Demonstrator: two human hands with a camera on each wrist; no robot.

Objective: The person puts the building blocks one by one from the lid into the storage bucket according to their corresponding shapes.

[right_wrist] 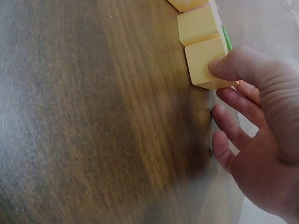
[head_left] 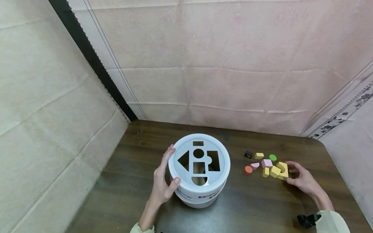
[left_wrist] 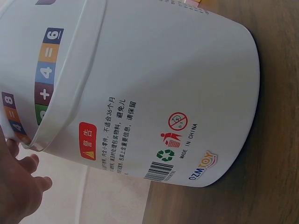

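Observation:
A white bucket [head_left: 201,204] stands upright with a white lid [head_left: 215,179] that has several shaped holes, among them a triangle, a circle and a square. My left hand [head_left: 162,183] rests against the lid's left side, thumb stretched along the front. In the left wrist view, fingertips touch the lid's printed rim, and the bucket wall [left_wrist: 187,84] fills most of the picture. On the right, my right hand [head_left: 303,182] pinches a yellow block with a curved notch [head_left: 285,167] between thumb and index finger. Its other fingers hang loosely beside the block in the right wrist view.
Around the notched block lie other small blocks: yellow ones [head_left: 275,171], a pink one [head_left: 266,163], a pink half-round [head_left: 254,166], a red one [head_left: 248,170], a green one [head_left: 272,157] and a black one [head_left: 248,154]. Pale cloth walls [head_left: 233,90] enclose the wooden table [head_left: 122,181].

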